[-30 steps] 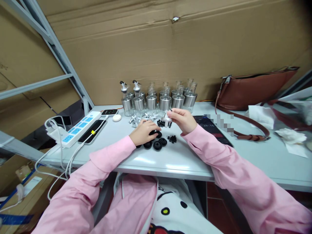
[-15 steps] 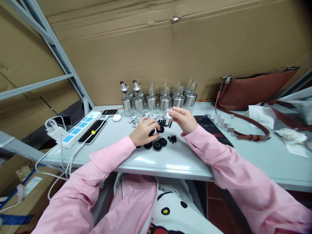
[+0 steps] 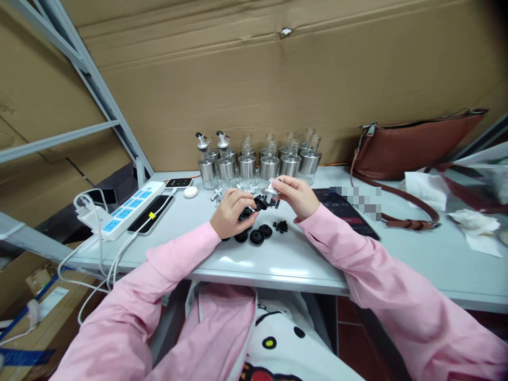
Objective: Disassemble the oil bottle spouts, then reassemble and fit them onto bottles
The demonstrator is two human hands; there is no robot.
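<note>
Between the thumb and fingers of my left hand is a ribbed black rubber stopper, lifted off the table. My right hand pinches a silver-and-white pourer spout by its upper end, its wide base turned down toward the stopper. The two parts are close together; I cannot tell whether they touch. Below my left hand lie several more black stoppers. To their right is a cluster of tiny black caps. More silver pourer spouts lie behind my left hand, partly hidden by it.
Several glass bottles with steel bands stand in rows at the back; two carry pourers. On the left are a power strip and a phone with cables. A tablet and a brown bag sit on the right.
My left hand has picked a black stopper from the pile and raised it rightward to the pourer spout. My right hand has stayed nearly in place, tilting the spout slightly toward it.
</note>
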